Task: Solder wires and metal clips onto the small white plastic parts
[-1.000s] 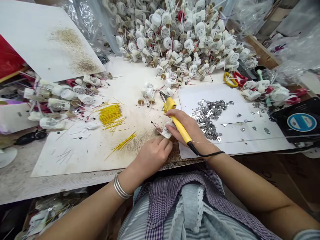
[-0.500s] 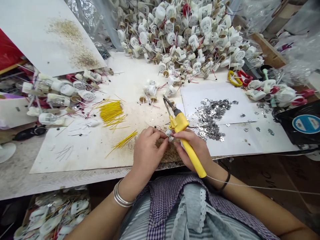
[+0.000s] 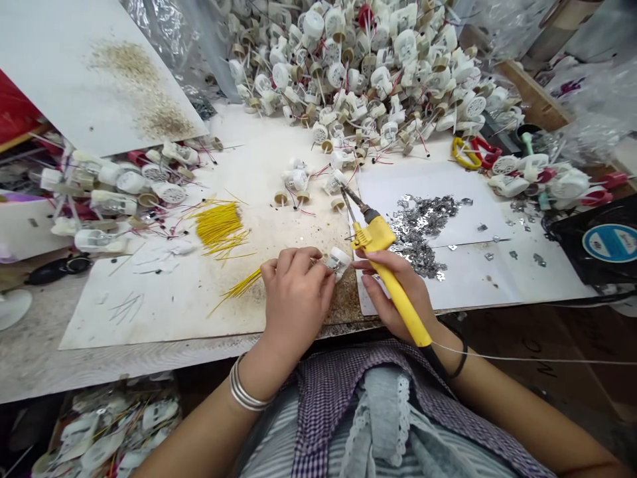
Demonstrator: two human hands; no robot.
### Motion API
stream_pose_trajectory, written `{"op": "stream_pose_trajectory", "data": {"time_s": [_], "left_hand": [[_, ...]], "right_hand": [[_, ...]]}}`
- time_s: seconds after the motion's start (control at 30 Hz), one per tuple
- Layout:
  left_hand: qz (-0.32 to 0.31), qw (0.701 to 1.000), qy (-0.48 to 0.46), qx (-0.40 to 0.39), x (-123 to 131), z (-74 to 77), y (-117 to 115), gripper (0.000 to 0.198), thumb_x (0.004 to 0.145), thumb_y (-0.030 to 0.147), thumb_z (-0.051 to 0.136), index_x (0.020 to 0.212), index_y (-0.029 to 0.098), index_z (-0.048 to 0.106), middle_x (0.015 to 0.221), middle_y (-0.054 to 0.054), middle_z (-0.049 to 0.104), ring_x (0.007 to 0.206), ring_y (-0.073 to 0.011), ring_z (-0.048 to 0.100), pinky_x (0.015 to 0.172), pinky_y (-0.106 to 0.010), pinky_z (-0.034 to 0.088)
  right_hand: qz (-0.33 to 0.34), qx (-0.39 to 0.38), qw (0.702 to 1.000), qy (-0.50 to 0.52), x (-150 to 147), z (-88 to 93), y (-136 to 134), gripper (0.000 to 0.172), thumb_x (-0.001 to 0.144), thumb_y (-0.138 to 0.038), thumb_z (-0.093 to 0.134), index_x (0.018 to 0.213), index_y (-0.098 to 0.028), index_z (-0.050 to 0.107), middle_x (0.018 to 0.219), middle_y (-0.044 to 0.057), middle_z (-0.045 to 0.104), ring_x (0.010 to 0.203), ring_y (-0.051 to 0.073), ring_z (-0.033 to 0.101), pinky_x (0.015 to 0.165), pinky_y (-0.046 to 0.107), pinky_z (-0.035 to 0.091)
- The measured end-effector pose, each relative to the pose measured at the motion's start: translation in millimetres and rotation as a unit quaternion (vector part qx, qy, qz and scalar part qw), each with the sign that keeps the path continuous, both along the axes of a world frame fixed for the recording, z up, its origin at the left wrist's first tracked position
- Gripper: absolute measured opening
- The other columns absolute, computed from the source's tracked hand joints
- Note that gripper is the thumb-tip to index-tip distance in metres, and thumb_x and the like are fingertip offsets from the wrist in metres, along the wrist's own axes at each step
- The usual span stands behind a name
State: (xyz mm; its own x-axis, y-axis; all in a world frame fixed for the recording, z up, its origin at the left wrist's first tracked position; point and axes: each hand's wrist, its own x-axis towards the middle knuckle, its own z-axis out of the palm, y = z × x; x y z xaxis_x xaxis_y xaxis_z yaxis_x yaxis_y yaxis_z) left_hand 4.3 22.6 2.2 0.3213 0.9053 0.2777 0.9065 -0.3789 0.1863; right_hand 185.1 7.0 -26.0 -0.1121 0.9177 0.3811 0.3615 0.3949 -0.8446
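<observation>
White plastic housing (image 3: 338,262) is passing into one hand's keeping: past loose yellow wires (image 3: 241,284) on a stained board (image 3: 149,318) atop the tabletop (image 3: 30,332), the left hand (image 3: 296,299) is clenching its grip on the housing alone, the part sitting near the board's front edge between both hands. Drawing back from it, the right hand (image 3: 383,309) is gripping a yellow soldering iron (image 3: 377,236) like a pen, its tip pointing away, beside a heap of silver metal scraps (image 3: 423,226) on white paper (image 3: 458,292).

One left hand (image 3: 297,302), one right hand (image 3: 395,295), one yellow soldering iron (image 3: 377,236).
</observation>
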Motion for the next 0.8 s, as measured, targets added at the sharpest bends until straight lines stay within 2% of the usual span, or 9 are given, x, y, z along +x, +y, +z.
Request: {"op": "stream_pose_trajectory", "data": {"time_s": [0.17,0.27,0.43,0.5,0.6,0.7,0.8], "left_hand": [[0.017,0.999,-0.026,-0.044,-1.0,3.3,5.5,0.009,0.085,0.027,0.066,0.077,0.023,0.068,0.107,-0.006,0.066,0.101,-0.0285,0.050,0.079,-0.045,0.035],[0.013,0.998,-0.031,-0.046,1.0,4.2,4.2,0.008,0.085,0.028,0.066,0.078,0.023,0.068,0.112,-0.006,0.065,0.103,-0.0290,0.050,0.081,-0.046,0.037],[-0.001,0.999,-0.048,-0.015,4.2,2.4,0.5,0.011,0.086,0.028,0.065,0.077,0.023,0.068,0.124,-0.005,0.063,0.116,-0.0305,0.046,0.097,-0.053,0.034],[-0.006,0.998,-0.063,-0.006,4.3,2.2,0.0,0.011,0.086,0.027,0.065,0.076,0.024,0.068,0.126,-0.004,0.062,0.121,-0.0300,0.045,0.105,-0.056,0.029],[-0.002,0.996,-0.091,-0.010,3.1,2.3,0.7,0.011,0.085,0.027,0.066,0.075,0.025,0.068,0.125,-0.002,0.063,0.124,-0.0290,0.045,0.109,-0.059,0.024],[0.014,0.993,-0.114,-0.024,0.8,1.7,2.8,0.010,0.084,0.026,0.068,0.073,0.025,0.069,0.122,-0.003,0.064,0.122,-0.0288,0.047,0.109,-0.059,0.026],[0.025,0.990,-0.133,-0.038,-1.1,0.7,4.6,0.008,0.081,0.025,0.070,0.073,0.024,0.069,0.118,-0.004,0.065,0.117,-0.0284,0.049,0.107,-0.058,0.029]], "right_hand": [[-0.015,-0.015,0.999,0.029,1.5,1.9,1.5,0.037,0.088,-0.015,0.058,0.120,-0.030,0.049,0.116,0.005,0.065,0.091,0.018,0.070,0.082,0.037,0.060],[-0.003,-0.027,0.999,0.017,-6.2,2.8,6.0,0.036,0.087,-0.014,0.059,0.119,-0.030,0.051,0.113,0.004,0.064,0.087,0.016,0.069,0.082,0.036,0.059],[0.015,-0.070,0.997,0.009,-17.5,2.2,13.7,0.038,0.086,-0.014,0.058,0.119,-0.031,0.050,0.114,0.003,0.063,0.085,0.015,0.067,0.082,0.034,0.059],[0.017,-0.095,0.994,0.045,-19.1,-0.4,15.5,0.037,0.086,-0.014,0.058,0.119,-0.031,0.050,0.114,0.003,0.063,0.083,0.015,0.066,0.080,0.033,0.059],[0.010,-0.130,0.982,0.136,-19.3,-5.8,16.3,0.039,0.086,-0.017,0.060,0.120,-0.031,0.046,0.109,0.002,0.063,0.077,0.012,0.066,0.073,0.028,0.059],[-0.020,-0.115,0.980,0.163,-17.3,-7.6,13.4,0.040,0.087,-0.017,0.061,0.121,-0.031,0.045,0.111,0.003,0.062,0.077,0.012,0.067,0.075,0.029,0.060],[-0.030,-0.054,0.992,0.114,-14.9,-4.5,7.8,0.040,0.087,-0.013,0.059,0.121,-0.031,0.047,0.116,0.004,0.062,0.087,0.014,0.070,0.086,0.033,0.059]]}}
